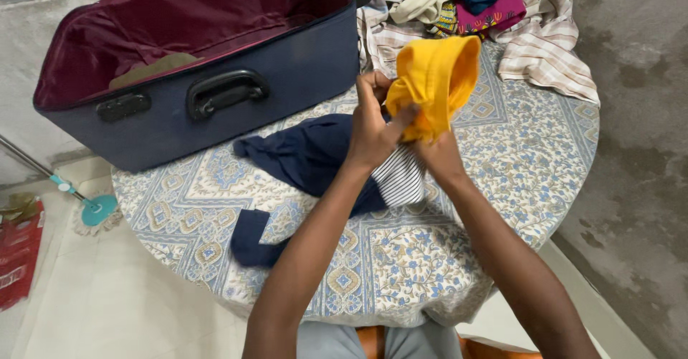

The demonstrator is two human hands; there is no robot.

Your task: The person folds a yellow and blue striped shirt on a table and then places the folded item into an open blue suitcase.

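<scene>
My left hand and right hand both closed on a yellow garment, above a navy garment on the patterned table, open suitcase beside.

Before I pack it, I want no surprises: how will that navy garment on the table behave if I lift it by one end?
Probably floppy: the navy garment lies crumpled, following the patterned tablecloth. Likely light, thin cloth. It may drag the striped piece overlapping it, and its loose end could trail.
</scene>
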